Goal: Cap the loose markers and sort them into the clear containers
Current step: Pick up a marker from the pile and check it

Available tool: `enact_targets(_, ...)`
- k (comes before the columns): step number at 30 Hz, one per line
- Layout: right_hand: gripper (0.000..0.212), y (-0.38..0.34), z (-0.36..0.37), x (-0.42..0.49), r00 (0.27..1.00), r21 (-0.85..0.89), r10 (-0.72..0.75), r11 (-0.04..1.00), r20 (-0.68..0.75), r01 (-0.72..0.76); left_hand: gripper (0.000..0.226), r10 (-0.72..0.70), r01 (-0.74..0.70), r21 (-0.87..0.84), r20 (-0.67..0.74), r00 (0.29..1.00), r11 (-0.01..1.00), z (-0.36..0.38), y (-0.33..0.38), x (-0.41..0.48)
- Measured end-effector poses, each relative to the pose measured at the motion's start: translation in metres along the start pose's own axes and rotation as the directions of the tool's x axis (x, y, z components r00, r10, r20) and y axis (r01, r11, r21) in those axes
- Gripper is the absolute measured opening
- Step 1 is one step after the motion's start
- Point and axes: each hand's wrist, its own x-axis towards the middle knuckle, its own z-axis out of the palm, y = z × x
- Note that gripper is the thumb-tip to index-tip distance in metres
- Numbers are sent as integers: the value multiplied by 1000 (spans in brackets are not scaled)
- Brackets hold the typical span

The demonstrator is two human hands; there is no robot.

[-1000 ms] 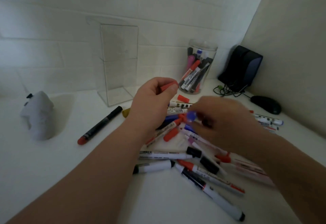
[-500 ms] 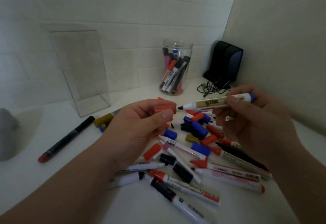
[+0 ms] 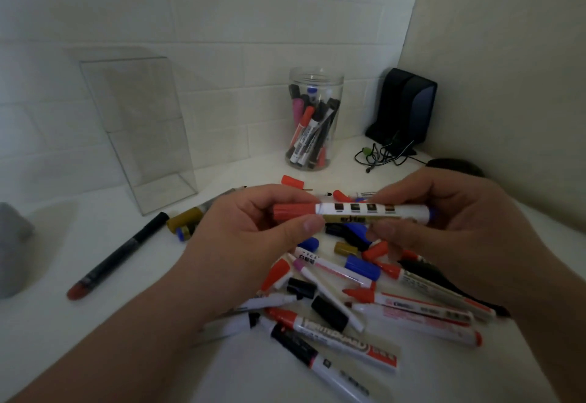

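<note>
Pale brick wall [image 3: 222, 22] backs the white counter [image 3: 104, 212], where a tall clear box [image 3: 136, 136] and a round jar [image 3: 315, 123] of markers stand behind the loose pile [image 3: 348, 339], above which my right grip [image 3: 459, 228] curls round the white marker [image 3: 364, 209] and my left grip [image 3: 247, 244] pinches the red cap [image 3: 293, 211] at its tip

Office corner: desk [image 3: 73, 348], speaker [image 3: 403, 107], mouse [image 3: 452, 164].
</note>
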Motion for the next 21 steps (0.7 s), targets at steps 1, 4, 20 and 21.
enact_targets(1,24,0,1,0,1000,-15,-6,1000,-2,6,19,15,-15,10,-7,1000,1000,0,1,-1)
enact_targets(4,20,1,2,1,1000,-51,-7,999,16,8,20,48,-48,41,0,999,998,-1,2,-2)
enact_targets(20,21,20,-66,9,990,-36,139,990,26,-138,9,105,-48,207,-277,955,977,-5,-11,10)
enact_targets(21,23,20,-73,8,985,-154,174,973,20,-169,8,93,-36,236,-235,968,971,-4,-13,10)
